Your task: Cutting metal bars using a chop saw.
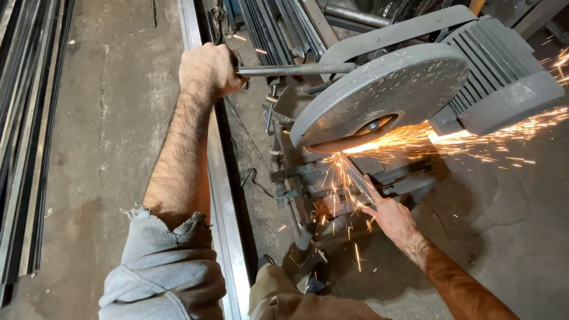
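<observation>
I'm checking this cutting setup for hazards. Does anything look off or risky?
Yes. The bare right hand holds the metal strip right under the saw's blade guard, inside the spray of sparks. The left hand grips the handle.

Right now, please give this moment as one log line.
left hand: grips saw handle | right hand: holds metal strip | sparks: flying

- Hands: 2. Left hand (208, 70) at upper centre-left; right hand (391, 214) at lower centre-right.
- Chop saw (415, 101): 1, upper right of the frame.
- Saw handle bar (296, 70): 1, upper centre.
- Long steel section (222, 201) along the floor: 1, centre.
- Stacked steel strips (26, 130), left edge: count cannot be told.
- Shoes (314, 281): 2, bottom centre.
</observation>
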